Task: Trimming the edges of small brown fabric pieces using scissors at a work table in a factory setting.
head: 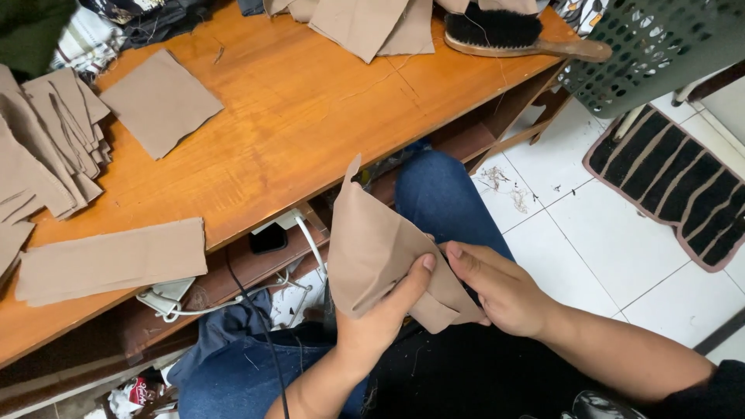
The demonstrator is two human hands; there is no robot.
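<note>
Both hands hold a tan fabric piece (372, 240) over my lap, below the edge of the wooden table (303, 116). My left hand (380, 322) grips it from underneath, thumb pressed on its right side. My right hand (500, 291) pinches the lower right fold of the same piece. The cloth stands up in a pointed shape toward the table edge. More tan cut pieces lie on the table: a square one (159, 101), a long folded one (109, 260), and a stack (46, 147) at the left.
A wooden brush with black bristles (504, 35) lies at the table's far right beside more tan pieces (372, 23). A green perforated basket (660, 46) and a striped mat (675, 182) sit on the white tiled floor. White cables and a plug (272, 233) rest on the shelf under the table.
</note>
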